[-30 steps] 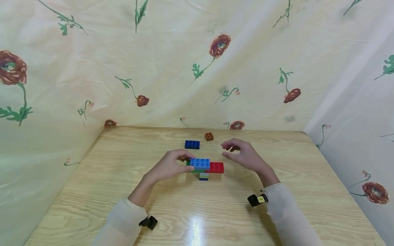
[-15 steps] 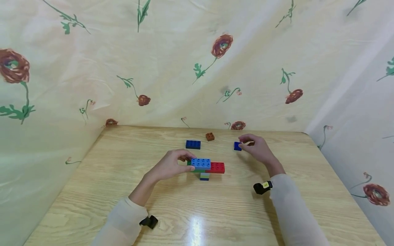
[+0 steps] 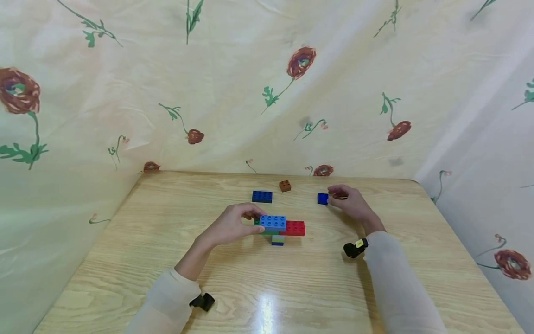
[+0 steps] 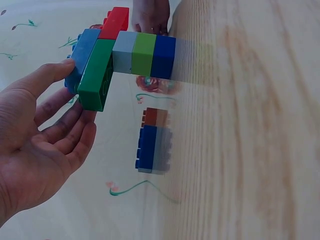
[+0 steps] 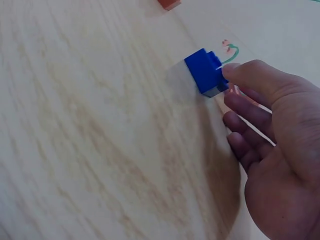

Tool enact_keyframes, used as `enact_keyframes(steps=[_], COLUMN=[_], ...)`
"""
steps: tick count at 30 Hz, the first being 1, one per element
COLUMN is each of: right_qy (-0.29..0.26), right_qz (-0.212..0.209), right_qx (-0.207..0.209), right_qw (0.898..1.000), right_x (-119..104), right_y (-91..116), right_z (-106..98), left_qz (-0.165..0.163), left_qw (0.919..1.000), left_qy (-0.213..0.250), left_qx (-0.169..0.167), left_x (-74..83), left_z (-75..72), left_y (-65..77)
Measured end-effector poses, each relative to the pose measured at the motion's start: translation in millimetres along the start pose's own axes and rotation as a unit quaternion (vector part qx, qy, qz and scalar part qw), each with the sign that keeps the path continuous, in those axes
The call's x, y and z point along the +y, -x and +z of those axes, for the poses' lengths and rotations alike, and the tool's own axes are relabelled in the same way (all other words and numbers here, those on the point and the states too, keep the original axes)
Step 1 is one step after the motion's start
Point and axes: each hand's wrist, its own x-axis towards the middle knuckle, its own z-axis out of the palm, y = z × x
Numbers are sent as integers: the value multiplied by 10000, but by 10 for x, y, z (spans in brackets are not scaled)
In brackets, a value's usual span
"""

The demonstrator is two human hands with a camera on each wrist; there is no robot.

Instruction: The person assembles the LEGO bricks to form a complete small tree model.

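Observation:
My left hand [image 3: 228, 224] pinches the left end of a toy brick build, thumb in front and fingers behind. On top is a light blue brick [image 3: 273, 222], over a green brick [image 4: 95, 75] and a red brick [image 3: 295, 228] side by side. A narrow column of grey, lime [image 4: 143, 54] and dark blue bricks stands under them, its foot at the table. My right hand [image 3: 350, 202] is just right of a small blue brick [image 3: 322, 198] lying on the table. In the right wrist view its thumb tip is right at the studs, the other fingers loosely bent.
Behind the build lie a navy brick [image 3: 262, 196] and, farther back, a small orange-brown brick [image 3: 285, 186]. The wooden table [image 3: 233, 287] ends at a flowered cloth [image 3: 225, 93] hung behind and along the sides.
My right hand has moved right from near the build, and the small blue brick has come into sight beside it. Its fingers now overlap that brick less. My left hand keeps its hold.

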Motion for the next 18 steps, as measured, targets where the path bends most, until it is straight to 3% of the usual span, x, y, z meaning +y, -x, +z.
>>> enact_keyframes(steps=[8, 18], right_qy=[121, 257], right_qz=[211, 249], right_qx=[-183, -11], right_qw=[9995, 9994], right_x=[-29, -43], right_y=[-8, 3], right_z=[55, 96], left_qz=[21, 34], left_qw=[10000, 10000], left_qy=[17, -13], left_qx=[20, 8], left_x=[0, 6], left_z=[-2, 3], left_y=[-1, -2])
